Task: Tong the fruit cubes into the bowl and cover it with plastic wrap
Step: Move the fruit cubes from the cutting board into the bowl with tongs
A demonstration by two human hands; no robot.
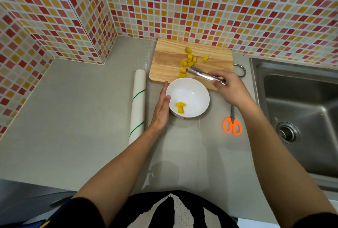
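The right hand (230,87) grips shiny metal tongs (204,75), tips among chunky yellow cubes (189,61) on the wooden board (164,59). The left hand (161,108), fingers straight, presses the round white bowl (193,90) holding one cube. A smooth wrap roll (138,107) lies on the grey desk (73,118).

Orange-handled scissors (232,124) beside steel sink (300,110)
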